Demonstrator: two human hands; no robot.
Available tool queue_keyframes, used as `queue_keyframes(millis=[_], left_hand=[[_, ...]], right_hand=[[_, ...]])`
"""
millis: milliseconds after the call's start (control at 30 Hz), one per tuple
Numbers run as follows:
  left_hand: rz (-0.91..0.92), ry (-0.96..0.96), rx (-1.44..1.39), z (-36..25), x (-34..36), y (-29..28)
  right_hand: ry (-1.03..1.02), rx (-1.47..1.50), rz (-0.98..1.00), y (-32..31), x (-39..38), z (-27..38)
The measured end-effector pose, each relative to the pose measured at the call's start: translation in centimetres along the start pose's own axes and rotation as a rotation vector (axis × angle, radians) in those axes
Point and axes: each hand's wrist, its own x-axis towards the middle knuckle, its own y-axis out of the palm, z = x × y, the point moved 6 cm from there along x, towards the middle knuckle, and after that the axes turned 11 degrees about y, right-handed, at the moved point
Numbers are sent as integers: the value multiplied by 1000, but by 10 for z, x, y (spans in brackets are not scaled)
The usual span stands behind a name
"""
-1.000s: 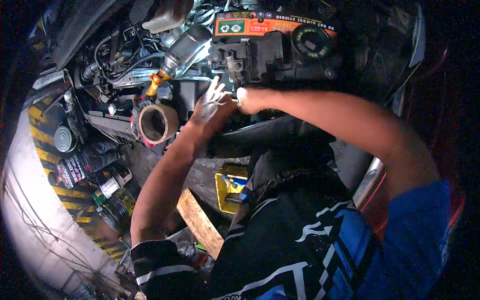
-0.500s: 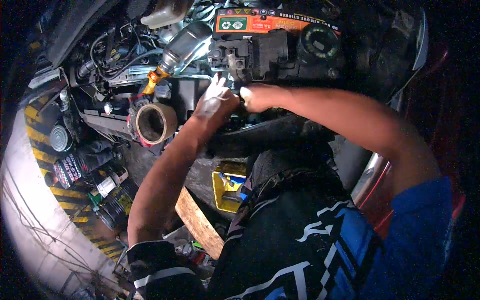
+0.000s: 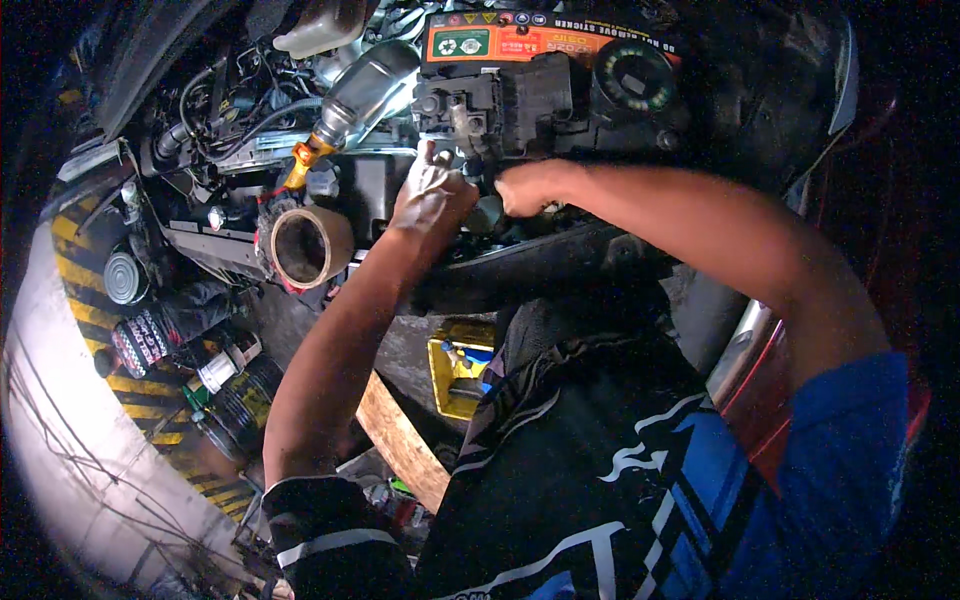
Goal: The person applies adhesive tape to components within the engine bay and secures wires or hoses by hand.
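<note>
Both my hands are in a car's engine bay, just in front of a black plastic housing (image 3: 535,105) beside the battery (image 3: 560,42) with its orange label. My left hand (image 3: 432,195), smeared pale on the back, is closed with its fingers curled down among the parts. My right hand (image 3: 540,188) is closed too, a little to the right of it. What either hand grips is hidden by the fingers. A dark rounded part (image 3: 484,214) shows in the gap between them.
A clear bottle-shaped thing (image 3: 370,88) with an orange-yellow neck lies left of the battery. Nearer stands a roll of tape (image 3: 338,245). A dark ring-shaped thing (image 3: 634,78) rests on the right. Below are a yellow bin (image 3: 440,385), a wooden board (image 3: 400,440) and several containers (image 3: 145,340).
My right hand has shifted slightly right, away from my left hand, widening the gap between them. The left hand stays nearly in place.
</note>
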Motion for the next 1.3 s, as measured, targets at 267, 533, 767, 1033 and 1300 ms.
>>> queue_keyframes(millis=[267,533,767,1033,1300], left_hand=[[253,61,-223,14,8,5],[38,48,-459,0,1,11],[10,-225,-743,5,-9,13],[3,-166,-629,4,25,69],[189,-192,-783,15,20,28]], right_hand=[[140,-33,1,3,10,-8],[-26,11,-28,47,101,-47],[-36,-1,-37,49,92,-45],[47,-101,-123,31,64,-27],[52,230,-47,52,108,-58]])
